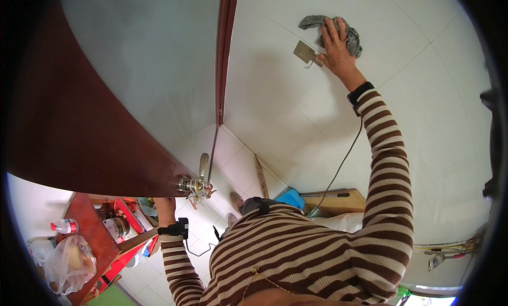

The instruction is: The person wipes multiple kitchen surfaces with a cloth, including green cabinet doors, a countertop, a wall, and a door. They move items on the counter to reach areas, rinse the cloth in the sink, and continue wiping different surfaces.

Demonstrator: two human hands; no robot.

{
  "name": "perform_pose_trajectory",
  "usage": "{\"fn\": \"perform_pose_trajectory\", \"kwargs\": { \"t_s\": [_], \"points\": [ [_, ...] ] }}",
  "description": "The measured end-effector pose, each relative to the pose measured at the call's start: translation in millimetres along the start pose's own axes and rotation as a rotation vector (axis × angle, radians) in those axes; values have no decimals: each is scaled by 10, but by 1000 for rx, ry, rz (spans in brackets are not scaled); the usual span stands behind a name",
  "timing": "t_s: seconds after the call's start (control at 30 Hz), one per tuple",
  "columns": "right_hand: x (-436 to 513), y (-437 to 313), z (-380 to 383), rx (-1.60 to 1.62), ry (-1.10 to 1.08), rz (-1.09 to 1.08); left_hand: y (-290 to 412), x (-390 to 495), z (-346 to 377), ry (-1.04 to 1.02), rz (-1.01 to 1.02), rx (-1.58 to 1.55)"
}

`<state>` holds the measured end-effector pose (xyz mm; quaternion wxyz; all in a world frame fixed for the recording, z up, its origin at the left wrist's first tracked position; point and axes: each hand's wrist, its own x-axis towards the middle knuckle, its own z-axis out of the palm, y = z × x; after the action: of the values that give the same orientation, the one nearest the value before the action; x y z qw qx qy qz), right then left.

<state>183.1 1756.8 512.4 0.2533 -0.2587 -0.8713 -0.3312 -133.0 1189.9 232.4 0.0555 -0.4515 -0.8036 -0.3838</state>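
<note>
My right hand (337, 48) presses a crumpled grey cloth (352, 40) flat against the white tiled wall (285, 103), fingers spread over it. Just beside the thumb, an adhesive wall hook (304, 52) with a square metallic backing is fixed to the tiles. My left hand (166, 206) is at the lower edge of the dark red door (99, 147); the door hides its fingers, so its grip cannot be seen. To its right the metal door handle (203, 167) sticks out, with strips of material tied around its base.
At lower left a red cabinet (85, 222) carries a bottle (64, 225), a plastic bag (73, 262) and a jar (117, 227). A blue plastic object (291, 198) and a wooden board (337, 202) stand by the wall's foot. A black cable (344, 159) hangs from my right wrist.
</note>
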Motion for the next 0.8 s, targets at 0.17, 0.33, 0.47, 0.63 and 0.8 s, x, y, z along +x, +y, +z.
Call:
{"fn": "perform_pose_trajectory", "kwargs": {
  "t_s": [0.17, 0.33, 0.47, 0.63, 0.8],
  "points": [
    [41, -10, 77, -92, -22, 13, 148, 25, -29, 16, -39, -44],
    [71, -50, 195, -66, 22, -3, 269, 68, -79, 44, 5, -54],
    [129, -91, 213, -59, 48, 10, 284, 92, -91, 52, -21, -100],
    [180, -119, 221, -45, 86, 19, 277, 80, -89, 73, 47, -26],
    [232, -145, 324, -203, 151, 87, 274, 15, -74, 29, -20, -92]
  ]
}}
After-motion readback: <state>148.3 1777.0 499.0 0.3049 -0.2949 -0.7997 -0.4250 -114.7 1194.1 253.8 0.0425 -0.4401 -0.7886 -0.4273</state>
